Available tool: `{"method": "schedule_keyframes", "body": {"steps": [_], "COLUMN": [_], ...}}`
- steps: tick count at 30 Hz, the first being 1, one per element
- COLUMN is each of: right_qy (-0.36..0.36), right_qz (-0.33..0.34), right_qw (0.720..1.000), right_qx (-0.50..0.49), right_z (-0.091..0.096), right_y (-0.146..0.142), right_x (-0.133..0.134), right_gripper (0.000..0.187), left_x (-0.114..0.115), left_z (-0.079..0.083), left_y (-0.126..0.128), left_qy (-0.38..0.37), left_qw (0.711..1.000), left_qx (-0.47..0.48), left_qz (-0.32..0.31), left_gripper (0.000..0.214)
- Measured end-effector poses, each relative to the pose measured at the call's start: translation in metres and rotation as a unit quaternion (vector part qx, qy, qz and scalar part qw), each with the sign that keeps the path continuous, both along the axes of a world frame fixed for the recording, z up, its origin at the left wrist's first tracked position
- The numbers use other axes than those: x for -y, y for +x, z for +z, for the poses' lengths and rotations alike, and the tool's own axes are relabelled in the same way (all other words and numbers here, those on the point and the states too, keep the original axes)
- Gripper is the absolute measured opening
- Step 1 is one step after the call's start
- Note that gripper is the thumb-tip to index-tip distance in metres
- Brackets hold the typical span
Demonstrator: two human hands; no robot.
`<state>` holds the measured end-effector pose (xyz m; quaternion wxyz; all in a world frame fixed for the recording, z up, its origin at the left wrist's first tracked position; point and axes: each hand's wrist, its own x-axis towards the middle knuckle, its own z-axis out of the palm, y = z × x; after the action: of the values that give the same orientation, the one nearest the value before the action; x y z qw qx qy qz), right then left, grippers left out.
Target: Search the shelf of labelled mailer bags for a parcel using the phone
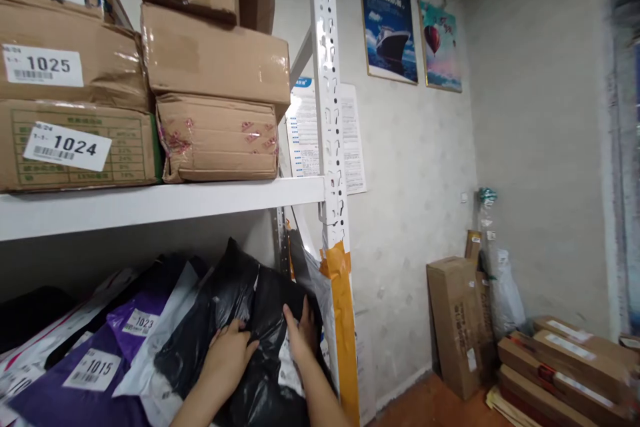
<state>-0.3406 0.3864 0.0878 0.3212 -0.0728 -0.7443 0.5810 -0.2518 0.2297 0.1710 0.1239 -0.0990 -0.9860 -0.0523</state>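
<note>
A: Storage room, papered wall (410, 167), two framed posters (389, 28) hung high. White metal shelving (165, 203) is seen at the left; a perforated upright (327, 100) marks its right end. Numbered cartons (75, 67) are stacked on the upper shelf with labels turned out to the front edge, presumably so the numbers can be read at a glance.

B: Lower shelf?

A: Soft mailer bags are leaned in a row, overlapping like files. Purple bags (80, 373) with white number labels are toward the left end, black ones at the right end beside the upright. A yellow-taped parcel (343, 320) is wedged against that upright.

B: Hands?

A: Both are laid on one black plastic bag (265, 333) at the right end of the lower shelf. The left hand (229, 352) is pressed flat on its face, fingers spread and slightly curled, nothing pinched. The right hand (300, 333) is set on the bag's upper right part, fingers extended along it; whether the edge is actually gripped cannot be told, since the fingertips are lost in the black folds. The bag is propped upright between neighbours, so it is steadied from both sides.

B: Floor?

A: Brown cartons (565, 367) are stacked in the far right corner, a tall box (453, 320) stood against the wall.
</note>
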Motion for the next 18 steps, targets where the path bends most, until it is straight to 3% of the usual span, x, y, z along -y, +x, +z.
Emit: {"method": "schedule_keyframes", "body": {"steps": [3,5,7,9,14,18], "right_qy": [0.001,0.002,0.007,0.016,0.064,0.144], "right_qz": [-0.012,-0.024,-0.031,-0.034,-0.033,-0.019], "right_qw": [1.000,0.998,0.996,0.993,0.980,0.976], "right_qx": [0.029,0.050,0.078,0.113,0.188,0.162], "right_z": [-0.005,-0.009,-0.010,-0.007,0.012,0.017], "right_y": [-0.001,0.002,0.006,0.010,0.023,0.039], "right_x": [-0.007,-0.011,-0.011,-0.009,-0.004,0.001], "right_gripper": [0.090,0.091,0.092,0.094,0.087,0.081], "left_x": [-0.015,-0.016,-0.012,-0.008,-0.013,-0.010], "left_z": [0.001,0.008,0.017,0.024,0.032,0.021], "left_y": [0.003,0.008,0.011,0.012,0.018,0.034], "left_qy": [-0.019,-0.018,-0.039,-0.073,-0.082,-0.062], "left_qw": [0.999,0.999,0.992,0.985,0.992,0.998], "left_qx": [-0.029,0.034,0.112,0.147,0.098,0.010], "left_qz": [0.042,0.009,-0.041,-0.052,0.003,-0.013], "left_gripper": [0.046,0.049,0.041,0.032,0.039,0.042]}}
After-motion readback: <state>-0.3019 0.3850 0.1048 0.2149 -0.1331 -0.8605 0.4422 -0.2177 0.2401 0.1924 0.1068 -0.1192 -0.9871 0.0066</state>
